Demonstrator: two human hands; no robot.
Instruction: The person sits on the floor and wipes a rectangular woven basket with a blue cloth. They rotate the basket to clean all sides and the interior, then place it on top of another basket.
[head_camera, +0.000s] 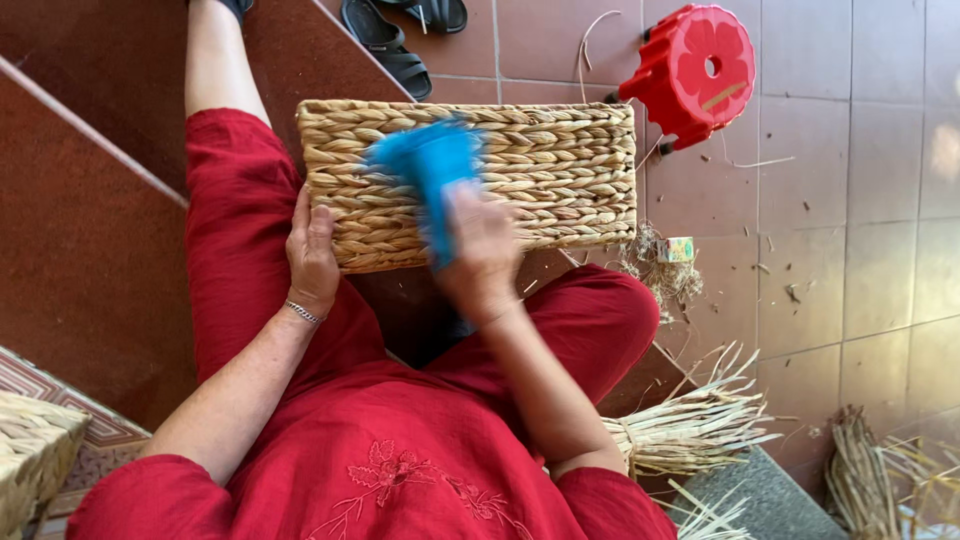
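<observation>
Two hands on woven basket: blue brush in right grip.

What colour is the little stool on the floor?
Red, seen in the head view.
</observation>
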